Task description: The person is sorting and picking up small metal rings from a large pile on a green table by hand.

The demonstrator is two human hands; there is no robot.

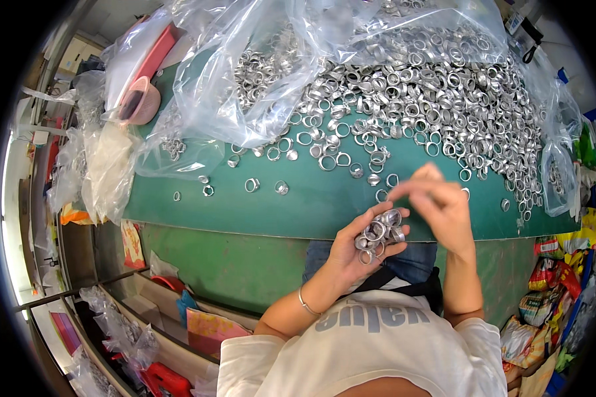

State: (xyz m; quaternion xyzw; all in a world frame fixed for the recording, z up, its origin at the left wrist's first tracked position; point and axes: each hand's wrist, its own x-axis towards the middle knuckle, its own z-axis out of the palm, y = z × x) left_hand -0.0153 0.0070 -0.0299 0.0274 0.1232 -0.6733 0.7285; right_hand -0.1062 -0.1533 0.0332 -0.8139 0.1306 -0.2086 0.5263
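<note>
Several silver-coloured metal rings (375,231) lie heaped in my left hand (351,245), palm up with the fingers curled round them, just in front of the table's near edge. Over its fingertips is my right hand (440,202), smeared by motion, its fingers bent; whether anything is between them I cannot make out. A large pile of similar metal rings (437,92) spreads across the back and right of the green table (245,212). A few loose rings lie apart from the pile, among them one ring (251,185) left of my hands.
Clear plastic sheeting (245,126) covers part of the pile. A pink basket (141,101) stands at the table's far left. Open drawers with plastic bags (129,331) are at lower left. Colourful packages (540,301) are stacked at right.
</note>
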